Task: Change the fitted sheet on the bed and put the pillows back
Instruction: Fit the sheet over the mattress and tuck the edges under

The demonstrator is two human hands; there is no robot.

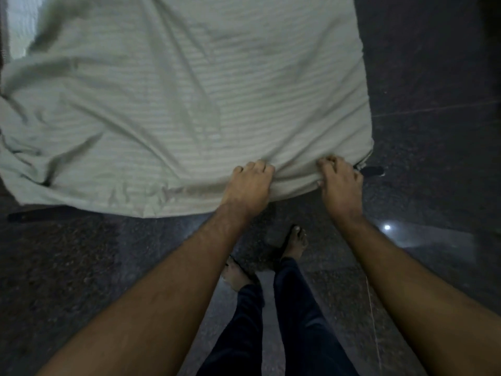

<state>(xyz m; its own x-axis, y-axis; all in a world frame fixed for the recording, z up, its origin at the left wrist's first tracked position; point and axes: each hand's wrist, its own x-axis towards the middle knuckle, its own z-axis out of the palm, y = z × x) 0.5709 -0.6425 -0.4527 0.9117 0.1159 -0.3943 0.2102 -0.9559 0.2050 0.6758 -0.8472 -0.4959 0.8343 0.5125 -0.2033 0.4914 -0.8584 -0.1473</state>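
Observation:
A pale green striped fitted sheet (176, 104) lies wrinkled over the bed and fills the upper half of the view. Its near hem hangs over the foot edge. My left hand (248, 185) grips a fold of the sheet at that edge, fingers curled into the cloth. My right hand (340, 179) is closed on the sheet at the near right corner of the mattress. A strip of bare white mattress (19, 25) shows at the far left. No pillows are in view.
Dark polished stone floor (433, 104) surrounds the bed on the right and in front. My bare feet (295, 242) stand close to the foot of the bed. A dark bed-frame piece (372, 170) pokes out at the right corner, another dark frame bar (40, 214) at lower left.

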